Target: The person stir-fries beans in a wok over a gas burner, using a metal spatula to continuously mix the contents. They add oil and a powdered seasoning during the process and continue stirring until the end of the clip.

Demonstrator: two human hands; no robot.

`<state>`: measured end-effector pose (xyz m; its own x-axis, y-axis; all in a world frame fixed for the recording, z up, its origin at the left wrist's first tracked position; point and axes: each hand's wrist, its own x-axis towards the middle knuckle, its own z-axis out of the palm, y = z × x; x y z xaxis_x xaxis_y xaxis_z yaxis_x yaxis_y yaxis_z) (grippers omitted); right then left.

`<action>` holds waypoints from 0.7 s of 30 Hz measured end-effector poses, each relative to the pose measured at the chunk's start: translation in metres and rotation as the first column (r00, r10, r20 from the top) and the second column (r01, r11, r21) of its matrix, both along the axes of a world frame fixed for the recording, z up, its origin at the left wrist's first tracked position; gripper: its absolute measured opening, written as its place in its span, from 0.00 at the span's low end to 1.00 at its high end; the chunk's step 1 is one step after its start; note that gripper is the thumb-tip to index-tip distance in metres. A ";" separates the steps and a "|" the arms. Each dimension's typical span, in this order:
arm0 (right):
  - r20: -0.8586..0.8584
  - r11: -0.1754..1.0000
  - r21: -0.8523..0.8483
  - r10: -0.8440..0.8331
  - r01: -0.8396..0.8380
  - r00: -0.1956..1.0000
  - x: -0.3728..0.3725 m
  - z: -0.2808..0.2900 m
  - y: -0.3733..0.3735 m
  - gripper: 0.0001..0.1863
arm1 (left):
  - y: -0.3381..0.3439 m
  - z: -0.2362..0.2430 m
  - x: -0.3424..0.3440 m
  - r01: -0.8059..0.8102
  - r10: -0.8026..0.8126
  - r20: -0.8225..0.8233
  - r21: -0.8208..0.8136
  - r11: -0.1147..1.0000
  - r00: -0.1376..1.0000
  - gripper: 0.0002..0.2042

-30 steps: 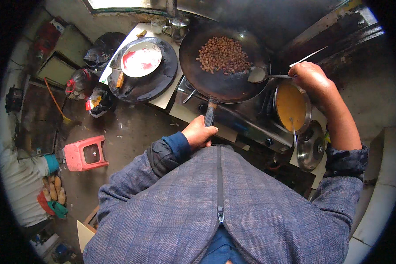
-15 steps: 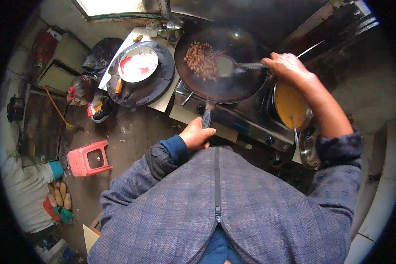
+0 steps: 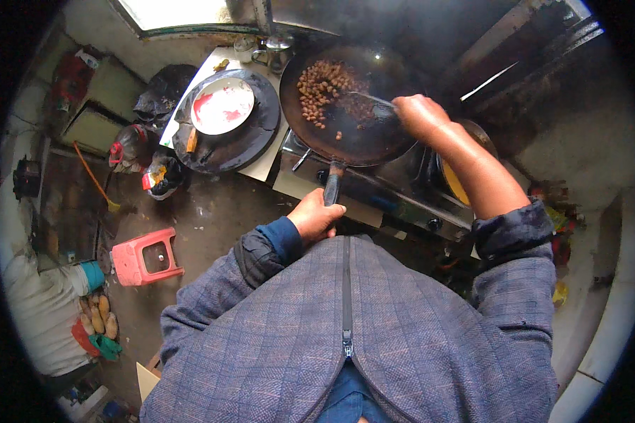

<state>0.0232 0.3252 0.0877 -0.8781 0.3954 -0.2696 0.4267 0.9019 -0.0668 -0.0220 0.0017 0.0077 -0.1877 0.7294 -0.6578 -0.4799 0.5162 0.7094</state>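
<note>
Left hand (image 3: pixel 316 216): clenched the pan handle (image 3: pixel 334 185). Right hand (image 3: pixel 419 117): grasped the ladle (image 3: pixel 375 100). I judged low strokes beneath the nuts (image 3: pixel 319 87) best.

The left hand (image 3: pixel 317 216) was clenched near the torso (image 3: pixel 346 303); the right hand (image 3: pixel 420 118) was curled tight, its bare forearm (image 3: pixel 482 168) stretched forward.

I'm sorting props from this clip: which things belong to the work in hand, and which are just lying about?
In use:
wok, its handle in the left hand
metal utensil in the right hand
brown nut-like pieces in the wok
stove

Apparently lying about:
pink stool
white bowl on the dark round board
black plastic bag
</note>
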 end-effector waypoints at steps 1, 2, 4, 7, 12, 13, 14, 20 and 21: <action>0.034 0.997 0.006 -0.072 0.072 0.997 0.004 0.010 0.008 0.15 | 0.000 -0.001 -0.001 0.005 -0.005 -0.001 0.010 1.000 1.000 0.13; 0.045 0.998 0.057 -0.031 0.029 0.998 0.014 0.023 0.014 0.15 | 0.000 -0.001 -0.002 0.006 -0.006 0.002 0.020 1.000 1.000 0.13; 0.126 0.986 0.150 0.049 -0.068 0.991 0.036 0.060 0.024 0.14 | 0.000 -0.004 -0.003 0.013 -0.013 -0.003 0.025 1.000 1.000 0.14; 0.199 0.963 0.209 0.131 -0.172 0.971 0.058 0.105 0.031 0.09 | 0.001 -0.009 -0.002 0.028 -0.028 -0.007 0.024 0.999 1.000 0.14; 0.259 0.927 0.317 0.120 -0.202 0.958 0.041 0.058 0.029 0.10 | 0.001 -0.012 -0.001 0.006 -0.007 0.016 0.031 1.000 1.000 0.14; 0.252 0.928 0.330 0.088 -0.171 0.964 0.031 0.035 0.030 0.11 | 0.001 -0.012 -0.001 0.010 -0.011 0.017 0.050 0.999 1.000 0.13; 0.185 0.940 0.326 0.038 -0.098 0.982 0.020 0.010 0.027 0.13 | 0.000 -0.010 -0.001 0.014 -0.015 0.020 0.045 0.999 1.000 0.13; -0.118 0.888 0.390 0.310 -0.243 0.943 0.014 -0.019 0.022 0.17 | 0.000 -0.005 -0.001 -0.001 0.000 0.032 0.031 1.000 0.999 0.12; -0.072 0.856 0.426 0.356 -0.293 0.932 0.016 -0.003 0.023 0.17 | 0.000 -0.006 -0.001 -0.002 0.000 0.048 0.031 1.000 0.999 0.12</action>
